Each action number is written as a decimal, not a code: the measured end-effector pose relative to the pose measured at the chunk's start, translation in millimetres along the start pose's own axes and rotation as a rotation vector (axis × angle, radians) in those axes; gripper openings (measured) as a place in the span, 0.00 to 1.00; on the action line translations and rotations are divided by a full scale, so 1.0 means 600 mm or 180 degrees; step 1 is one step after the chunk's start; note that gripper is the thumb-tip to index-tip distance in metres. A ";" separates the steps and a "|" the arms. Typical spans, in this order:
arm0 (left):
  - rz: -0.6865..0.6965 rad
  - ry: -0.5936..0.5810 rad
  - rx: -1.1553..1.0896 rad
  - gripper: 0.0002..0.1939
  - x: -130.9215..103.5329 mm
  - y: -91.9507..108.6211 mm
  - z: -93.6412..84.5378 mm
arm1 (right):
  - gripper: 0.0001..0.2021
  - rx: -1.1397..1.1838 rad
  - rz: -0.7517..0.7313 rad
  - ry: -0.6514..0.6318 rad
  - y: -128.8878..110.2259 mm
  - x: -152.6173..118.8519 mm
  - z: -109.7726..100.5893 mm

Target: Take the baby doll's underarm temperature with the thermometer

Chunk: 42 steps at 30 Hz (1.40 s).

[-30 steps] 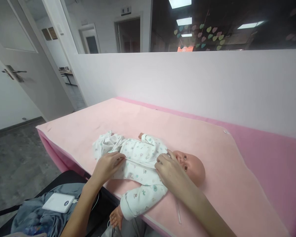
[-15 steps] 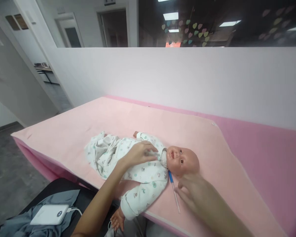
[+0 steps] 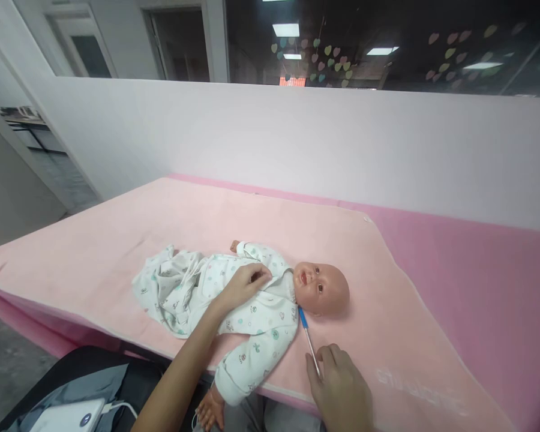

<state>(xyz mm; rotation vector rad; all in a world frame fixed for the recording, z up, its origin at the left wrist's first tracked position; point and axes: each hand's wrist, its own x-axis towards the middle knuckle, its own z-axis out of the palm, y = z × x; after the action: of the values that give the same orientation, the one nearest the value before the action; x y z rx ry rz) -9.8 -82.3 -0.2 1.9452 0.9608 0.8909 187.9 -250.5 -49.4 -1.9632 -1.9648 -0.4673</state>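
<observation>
A baby doll [image 3: 321,291] lies on its back, head to the right, in a white printed baby suit [image 3: 263,321]. My left hand [image 3: 245,287] rests on the doll's chest, its fingertips pinched on the suit's front near the neck. Beside the doll's neck lies a thin thermometer [image 3: 311,343] with a blue end, pointing down towards me. My right hand [image 3: 342,384] is low at the thermometer's near end, which sits between thumb and forefinger. The suit's leg part is bunched up at the left.
A pink sheet [image 3: 378,342] covers the table, with a white wall [image 3: 297,138] and dark window behind. At lower left, a white power bank [image 3: 67,417] with a cable lies on grey cloth over a black seat [image 3: 94,366].
My right hand has moved from beside the doll's head down to the thermometer's near end. My left fingers have closed on the suit's front. The camera view has turned slightly right.
</observation>
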 end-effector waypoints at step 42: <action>-0.0117 0.0578 -0.0638 0.16 0.036 -0.002 -0.052 | 0.09 -0.0188 -0.1791 -0.0772 -0.069 0.286 -0.052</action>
<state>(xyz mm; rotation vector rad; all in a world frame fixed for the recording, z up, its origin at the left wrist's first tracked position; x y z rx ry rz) -26.0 -53.2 18.1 1.6947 0.9674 1.1130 146.5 -111.3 55.1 -1.5302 -2.6936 -0.4342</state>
